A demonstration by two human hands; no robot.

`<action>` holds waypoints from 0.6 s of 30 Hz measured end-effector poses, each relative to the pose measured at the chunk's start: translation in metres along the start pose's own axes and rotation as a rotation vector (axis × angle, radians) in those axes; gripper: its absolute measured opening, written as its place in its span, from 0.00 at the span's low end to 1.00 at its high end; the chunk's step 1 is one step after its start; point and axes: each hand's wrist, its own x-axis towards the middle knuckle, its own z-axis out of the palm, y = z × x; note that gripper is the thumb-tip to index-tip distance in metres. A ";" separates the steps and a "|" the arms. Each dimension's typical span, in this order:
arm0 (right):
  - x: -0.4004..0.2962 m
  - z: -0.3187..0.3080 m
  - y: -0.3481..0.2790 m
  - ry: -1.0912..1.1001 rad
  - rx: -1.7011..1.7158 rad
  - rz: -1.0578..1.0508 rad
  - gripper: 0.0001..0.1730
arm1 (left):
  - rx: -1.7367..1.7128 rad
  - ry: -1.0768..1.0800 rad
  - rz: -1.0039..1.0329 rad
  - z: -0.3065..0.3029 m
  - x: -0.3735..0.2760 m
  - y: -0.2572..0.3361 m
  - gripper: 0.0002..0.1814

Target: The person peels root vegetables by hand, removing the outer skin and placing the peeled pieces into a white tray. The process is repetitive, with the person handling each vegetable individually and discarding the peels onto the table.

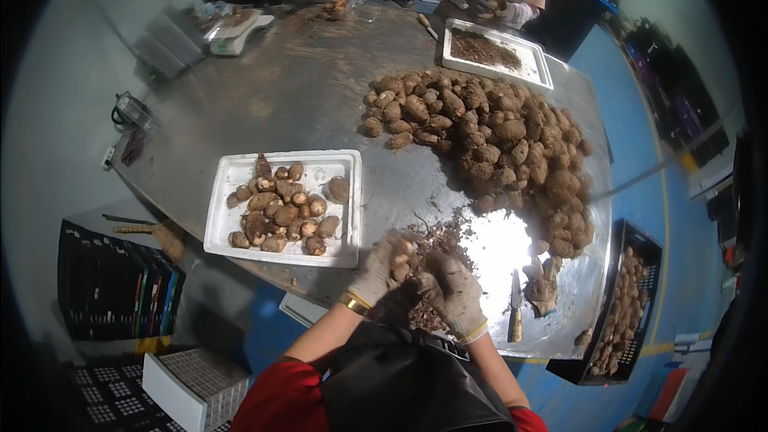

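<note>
My left hand [384,267], in a soiled knit glove, is closed around a taro corm [401,263] above the metal table's near edge. Just to its right is my right hand [453,297], gloved alike, with bent fingers turned towards the corm; whether it holds anything cannot be told. Brown peelings [441,243] lie under and beyond both hands. A white foam tray [358,210] with several trimmed corms [287,215] stands to the left. On the right, a knife [516,312] with a light handle lies beside a crumpled dirty glove [543,288].
A large heap of brown corms [510,132] covers the table's right part. Behind it stands another foam tray [549,75] with soil and scraps. Two co-workers with gloved hands are at the far edge, near a scale [240,33]. A black crate [654,252] of corms stands right, below the table.
</note>
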 end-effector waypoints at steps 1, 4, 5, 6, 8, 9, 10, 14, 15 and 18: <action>0.006 0.007 -0.003 -0.012 0.042 -0.028 0.17 | 0.368 0.059 0.069 0.005 -0.003 -0.008 0.18; 0.002 0.011 -0.003 -0.158 -0.128 0.070 0.13 | 0.176 0.194 0.079 0.000 -0.007 -0.030 0.21; 0.000 0.011 0.003 -0.193 -0.130 0.046 0.12 | 0.000 0.117 0.040 -0.013 0.000 -0.024 0.21; -0.003 0.010 0.003 -0.233 -0.156 0.063 0.12 | -0.171 0.054 0.003 -0.041 0.005 -0.012 0.22; -0.013 0.005 0.007 -0.207 -0.158 0.078 0.12 | 0.205 0.233 0.188 -0.030 0.000 0.026 0.24; -0.021 0.003 0.011 -0.189 -0.154 0.085 0.12 | 0.769 0.483 0.419 -0.002 -0.009 0.059 0.25; -0.029 0.005 0.021 -0.172 -0.166 0.093 0.13 | 1.145 0.571 0.469 -0.020 0.004 0.078 0.23; -0.047 0.007 0.040 -0.100 -0.082 0.181 0.14 | 1.589 0.677 0.759 -0.063 0.032 0.133 0.22; -0.047 0.007 0.042 -0.090 -0.067 0.197 0.14 | 1.644 0.684 0.749 -0.064 0.037 0.142 0.23; -0.049 0.007 0.040 -0.030 -0.034 0.204 0.13 | 1.874 0.678 0.761 -0.108 0.065 0.152 0.20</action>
